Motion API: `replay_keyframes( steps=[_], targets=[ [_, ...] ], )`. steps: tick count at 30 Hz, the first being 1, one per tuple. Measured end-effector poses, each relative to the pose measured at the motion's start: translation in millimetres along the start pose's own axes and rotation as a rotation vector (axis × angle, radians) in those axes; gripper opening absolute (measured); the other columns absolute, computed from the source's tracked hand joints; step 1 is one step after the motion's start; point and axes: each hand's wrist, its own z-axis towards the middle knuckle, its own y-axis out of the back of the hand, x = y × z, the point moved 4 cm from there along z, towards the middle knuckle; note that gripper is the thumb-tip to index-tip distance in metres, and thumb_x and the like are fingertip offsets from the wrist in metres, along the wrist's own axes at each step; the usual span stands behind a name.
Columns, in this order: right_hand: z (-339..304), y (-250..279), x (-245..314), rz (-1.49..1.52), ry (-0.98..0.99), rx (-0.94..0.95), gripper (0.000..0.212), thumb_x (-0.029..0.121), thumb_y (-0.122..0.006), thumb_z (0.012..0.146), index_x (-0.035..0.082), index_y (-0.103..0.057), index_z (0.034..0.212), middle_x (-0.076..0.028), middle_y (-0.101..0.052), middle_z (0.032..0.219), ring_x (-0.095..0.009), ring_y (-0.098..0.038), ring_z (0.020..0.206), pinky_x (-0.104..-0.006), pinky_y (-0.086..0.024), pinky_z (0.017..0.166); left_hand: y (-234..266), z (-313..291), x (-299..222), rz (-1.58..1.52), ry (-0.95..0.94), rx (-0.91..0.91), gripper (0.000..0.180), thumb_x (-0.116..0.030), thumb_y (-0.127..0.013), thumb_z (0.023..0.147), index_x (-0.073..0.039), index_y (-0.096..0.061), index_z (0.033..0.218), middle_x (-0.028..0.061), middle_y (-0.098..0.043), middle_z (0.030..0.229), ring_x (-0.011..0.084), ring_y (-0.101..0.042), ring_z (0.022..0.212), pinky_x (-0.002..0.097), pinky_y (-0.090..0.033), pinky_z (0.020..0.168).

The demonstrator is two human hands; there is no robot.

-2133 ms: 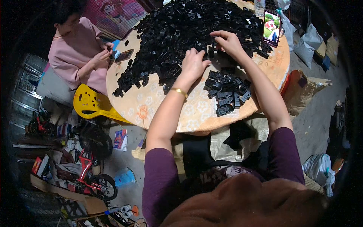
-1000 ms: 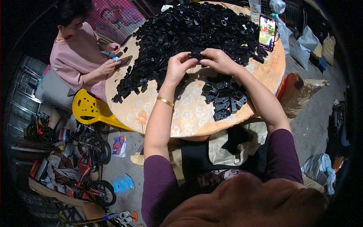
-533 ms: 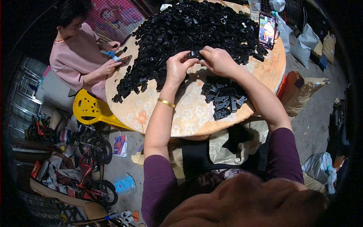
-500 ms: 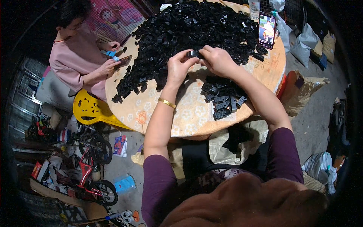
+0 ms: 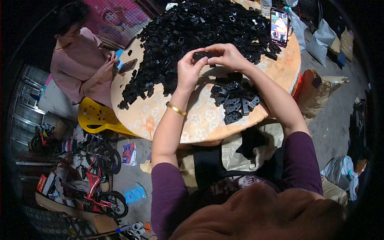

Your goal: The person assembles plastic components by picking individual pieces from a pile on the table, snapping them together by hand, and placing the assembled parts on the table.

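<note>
Between my two hands is a small black plastic part (image 5: 201, 55), raised over the near edge of a large heap of loose black plastic parts (image 5: 188, 30). My left hand (image 5: 189, 71), with a gold bangle on its wrist, pinches the part from the left. From the right my right hand (image 5: 229, 58) has thumb and fingers closed on the same part. The fingers hide some of its shape. Close to my right forearm lies a smaller cluster of black plastic parts (image 5: 233, 100) on the flowered tablecloth (image 5: 196, 126).
A lit phone (image 5: 279, 27) stands upright at the table's right edge. Across on the left, a person in pink (image 5: 74, 66) sits on a yellow chair (image 5: 94, 116) near another phone (image 5: 128, 66). Sacks (image 5: 322, 42) stand on the right; a red bicycle (image 5: 94, 180) is at lower left.
My right hand has shifted slightly, its fingers now curled over the top of the part. The other person's hands have come together, away from the phone on the table.
</note>
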Motion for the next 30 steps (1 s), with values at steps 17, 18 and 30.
replay_keyframes(
  steps=[17,18,30],
  targets=[
    [4,22,-32,-1.221,-0.11,0.056,0.017,0.015,-0.063,0.063,0.005,-0.063,0.078,-0.014,-0.063,0.081,-0.03,-0.06,0.082,-0.039,-0.049,0.07,-11,23,50,0.836,-0.054,0.055,0.036,-0.027,-0.06,0.079,0.0,-0.057,0.103,0.0135,-0.061,0.096,0.0215,-0.058,0.085,0.0317,-0.047,0.07],
    [4,24,-36,-1.202,-0.15,0.084,0.029,0.017,-0.063,0.065,0.008,-0.063,0.093,-0.013,-0.062,0.085,-0.03,-0.058,0.081,-0.0382,-0.048,0.073,-14,23,54,0.977,-0.137,0.037,0.037,-0.026,-0.063,0.076,0.0,-0.057,0.102,0.0161,-0.06,0.094,0.0261,-0.058,0.085,0.0337,-0.046,0.071],
    [2,17,-2,-0.223,0.171,-0.118,0.031,0.004,-0.061,0.076,0.003,-0.057,0.106,-0.008,-0.061,0.099,-0.014,-0.059,0.086,-0.0257,-0.047,0.075,18,26,61,-0.372,0.403,-0.159,0.024,0.001,-0.043,0.083,0.004,-0.049,0.107,0.0139,-0.057,0.095,0.0221,-0.061,0.078,0.0293,-0.054,0.067]
  ],
)
